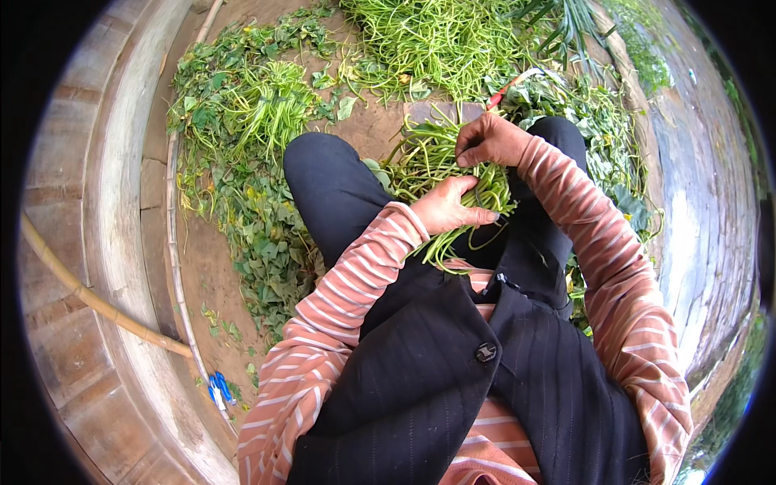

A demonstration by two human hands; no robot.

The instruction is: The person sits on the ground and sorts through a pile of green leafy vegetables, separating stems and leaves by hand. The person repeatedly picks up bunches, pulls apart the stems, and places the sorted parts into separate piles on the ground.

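A loose bundle of long green vine stems lies between my bent knees. My left hand grips it near the cut ends, with thumb and fingers spread around the stems. Just above, my right hand is bent over the bundle's upper side, its fingers curled and thumb drawn in. Whether a stem is pinched there is hidden. Under the bundle's far end shows a flat brownish board or slab. Beside my right hand lies a tool with a red handle and a pale curved end.
Bare stems are heaped ahead. Another stem bunch rests on leafy vines at left; more leaves lie at right. A bamboo pole and a wooden beam border the left, near a blue-and-white object.
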